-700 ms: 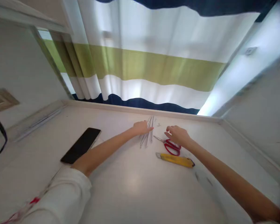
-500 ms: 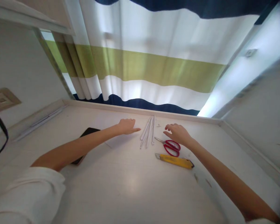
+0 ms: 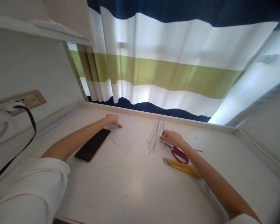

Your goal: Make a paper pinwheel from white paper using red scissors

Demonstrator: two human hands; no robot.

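Observation:
My left hand (image 3: 113, 119) rests on the upper left part of a plain white sheet of paper (image 3: 128, 137). Its thumb is stretched out over the sheet; the other fingers are partly hidden. My right hand (image 3: 172, 137) hovers low over the blades of red-handled scissors (image 3: 180, 155), fingers bent and apart, with no held thing visible. Just left of its fingertips lies a bunch of several thin white paper sticks (image 3: 156, 137). A yellow utility knife (image 3: 182, 167) lies below the scissors, its rear end partly covered by my right forearm.
A black-screened phone (image 3: 93, 145) lies by my left forearm. White strips (image 3: 60, 119) lie along the left edge of the white table (image 3: 130, 193). A black cable (image 3: 34, 124) hangs from a wall socket (image 3: 35, 98). A striped curtain (image 3: 154, 71) hangs behind the raised back edge.
My left hand has moved left, away from the sticks, showing more of the sheet and the phone. My right hand has come closer to the sticks and scissor blades. The view has shifted somewhat.

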